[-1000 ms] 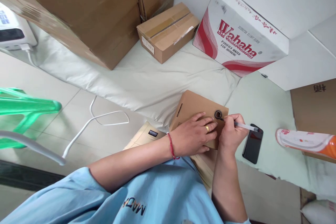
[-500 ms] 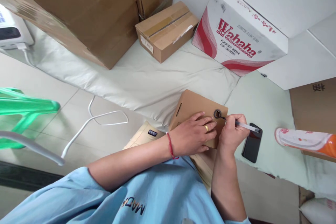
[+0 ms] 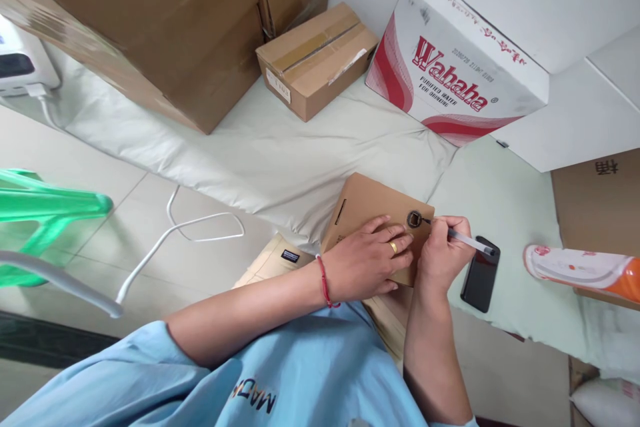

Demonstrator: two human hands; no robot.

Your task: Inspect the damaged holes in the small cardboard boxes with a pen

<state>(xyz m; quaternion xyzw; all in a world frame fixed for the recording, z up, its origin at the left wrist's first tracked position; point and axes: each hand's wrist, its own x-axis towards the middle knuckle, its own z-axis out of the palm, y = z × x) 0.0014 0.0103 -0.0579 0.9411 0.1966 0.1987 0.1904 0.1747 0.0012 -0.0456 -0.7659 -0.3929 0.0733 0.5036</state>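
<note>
A flat brown cardboard-coloured piece, perhaps a notebook or a thin box, lies at the edge of the cloth-covered surface, close to my body. My left hand rests flat on it, fingers a little apart, with a ring on one finger. In my right hand is a pen with a clear barrel. Its tip touches the brown piece beside a dark round mark that has a small square in its middle. A black phone lies just right of my right hand.
Behind stand a small taped carton, a white-and-red Wahaha water box and large brown boxes. An orange-and-white package lies at right. A green stool and a white cable are at left.
The pen tip has shifted slightly along the right side of the round mark, whose edge looks a little darker. My left hand stays in place.
</note>
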